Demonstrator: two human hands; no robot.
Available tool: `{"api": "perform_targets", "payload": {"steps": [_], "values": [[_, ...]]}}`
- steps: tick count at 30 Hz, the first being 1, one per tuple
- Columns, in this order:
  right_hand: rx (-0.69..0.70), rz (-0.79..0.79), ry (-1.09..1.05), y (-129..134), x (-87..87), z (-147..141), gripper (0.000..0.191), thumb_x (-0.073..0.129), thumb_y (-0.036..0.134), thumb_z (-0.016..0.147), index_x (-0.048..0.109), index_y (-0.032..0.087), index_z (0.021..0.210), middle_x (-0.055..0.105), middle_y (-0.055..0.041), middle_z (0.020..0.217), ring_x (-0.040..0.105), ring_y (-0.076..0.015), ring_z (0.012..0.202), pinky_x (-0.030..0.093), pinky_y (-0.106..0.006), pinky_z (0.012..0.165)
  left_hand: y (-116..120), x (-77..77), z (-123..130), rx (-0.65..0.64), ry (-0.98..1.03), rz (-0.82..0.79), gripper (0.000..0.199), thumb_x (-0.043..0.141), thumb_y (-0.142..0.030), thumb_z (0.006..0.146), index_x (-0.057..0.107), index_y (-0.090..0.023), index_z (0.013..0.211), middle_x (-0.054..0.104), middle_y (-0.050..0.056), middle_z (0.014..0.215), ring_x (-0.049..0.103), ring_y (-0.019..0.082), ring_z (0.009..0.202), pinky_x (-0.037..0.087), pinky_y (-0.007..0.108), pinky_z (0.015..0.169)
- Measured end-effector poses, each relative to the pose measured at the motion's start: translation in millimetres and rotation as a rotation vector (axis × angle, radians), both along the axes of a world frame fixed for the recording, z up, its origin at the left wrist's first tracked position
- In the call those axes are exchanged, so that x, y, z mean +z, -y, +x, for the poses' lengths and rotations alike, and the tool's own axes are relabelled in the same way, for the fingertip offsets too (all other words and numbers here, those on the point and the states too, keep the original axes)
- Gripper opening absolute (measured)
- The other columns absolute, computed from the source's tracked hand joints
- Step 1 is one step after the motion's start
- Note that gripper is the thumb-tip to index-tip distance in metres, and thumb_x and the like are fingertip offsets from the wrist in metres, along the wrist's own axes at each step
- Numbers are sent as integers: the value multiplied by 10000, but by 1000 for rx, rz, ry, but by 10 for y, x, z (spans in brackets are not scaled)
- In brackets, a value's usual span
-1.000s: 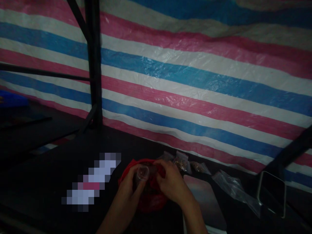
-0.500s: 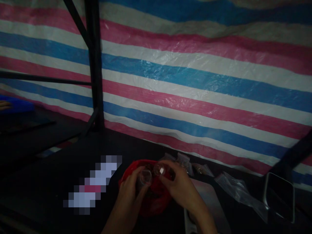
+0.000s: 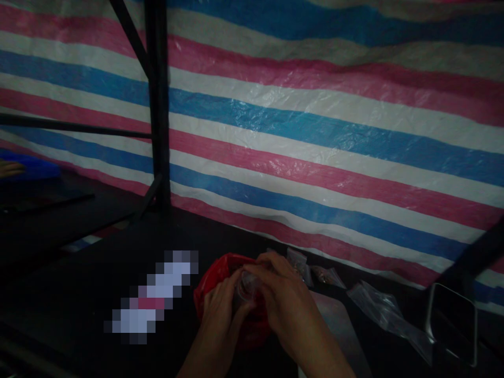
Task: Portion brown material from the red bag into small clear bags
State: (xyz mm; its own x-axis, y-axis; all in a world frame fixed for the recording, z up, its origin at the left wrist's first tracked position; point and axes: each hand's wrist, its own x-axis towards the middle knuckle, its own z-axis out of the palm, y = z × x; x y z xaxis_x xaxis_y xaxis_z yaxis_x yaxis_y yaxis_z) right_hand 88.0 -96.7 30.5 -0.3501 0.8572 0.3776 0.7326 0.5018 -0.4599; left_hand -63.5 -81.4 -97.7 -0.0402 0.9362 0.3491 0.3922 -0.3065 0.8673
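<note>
Low in the middle of the head view, my left hand (image 3: pixel 221 300) is closed around a small clear round container (image 3: pixel 241 290). Fingers of my right hand (image 3: pixel 280 290) pinch a clear round lid (image 3: pixel 255 281) against the container's mouth; dim light blurs the edge between the two. Both hands are over an opened red plastic bag (image 3: pixel 211 274), whose contents are mostly hidden behind them.
Small zip bags with little parts (image 3: pixel 325 275) lie behind my right hand. Right of it are a pale flat case (image 3: pixel 334 320), empty-looking clear bags (image 3: pixel 380 307) and a dark framed tray-like object (image 3: pixel 452 323). A pixelated strip (image 3: pixel 151 294) lies left. Another person's hand (image 3: pixel 11 168) shows far left.
My right hand has moved left and brought the clear lid from beside the container onto its mouth. My left hand has stayed nearly in place. The view has shifted slightly.
</note>
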Motion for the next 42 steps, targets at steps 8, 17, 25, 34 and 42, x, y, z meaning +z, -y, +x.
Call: {"api": "perform_targets", "payload": {"steps": [8, 17, 25, 34, 42], "values": [[-217, -47, 98, -247, -214, -88, 522, 540, -1, 916, 736, 256, 1326, 741, -77, 1337, 636, -294, 1301, 464, -473, 1133, 38, 177, 3, 92, 309, -156, 643, 602, -545, 899, 584, -208, 1446, 656, 171, 1519, 574, 376, 1447, 399, 607, 1242], [-323, -98, 223, -367, -388, -401, 439, 522, -24, 882, 794, 180, 1159, 757, -152, 1284, 589, -376, 1324, 427, -547, 1113, 49, 353, -64, 73, 476, -235, 733, 625, -627, 808, 570, -175, 1383, 655, 208, 1516, 601, 381, 1442, 441, 568, 1239], [-317, -155, 67, -376, -505, -391, 455, 655, 7, 796, 816, 259, 1139, 802, -84, 1185, 654, -331, 1228, 460, -495, 1082, 52, 379, -268, 125, 529, -265, 715, 631, -651, 808, 564, -208, 1366, 707, 167, 1446, 649, 363, 1387, 523, 529, 1173], [-323, -219, -162, -360, -519, -114, 451, 717, 51, 799, 825, 278, 1173, 794, -92, 1211, 705, -333, 1195, 500, -487, 1080, 26, 349, -308, 80, 461, -236, 753, 668, -650, 808, 559, -213, 1411, 695, 157, 1470, 625, 365, 1416, 487, 533, 1209], [-158, -104, -284, -196, -207, -8, 511, 642, 16, 835, 785, 323, 1217, 768, -15, 1292, 650, -253, 1262, 430, -437, 1138, 30, 73, -226, -65, 225, -170, 562, 612, -509, 950, 590, -255, 1451, 615, 133, 1579, 533, 343, 1495, 353, 603, 1281]]}}
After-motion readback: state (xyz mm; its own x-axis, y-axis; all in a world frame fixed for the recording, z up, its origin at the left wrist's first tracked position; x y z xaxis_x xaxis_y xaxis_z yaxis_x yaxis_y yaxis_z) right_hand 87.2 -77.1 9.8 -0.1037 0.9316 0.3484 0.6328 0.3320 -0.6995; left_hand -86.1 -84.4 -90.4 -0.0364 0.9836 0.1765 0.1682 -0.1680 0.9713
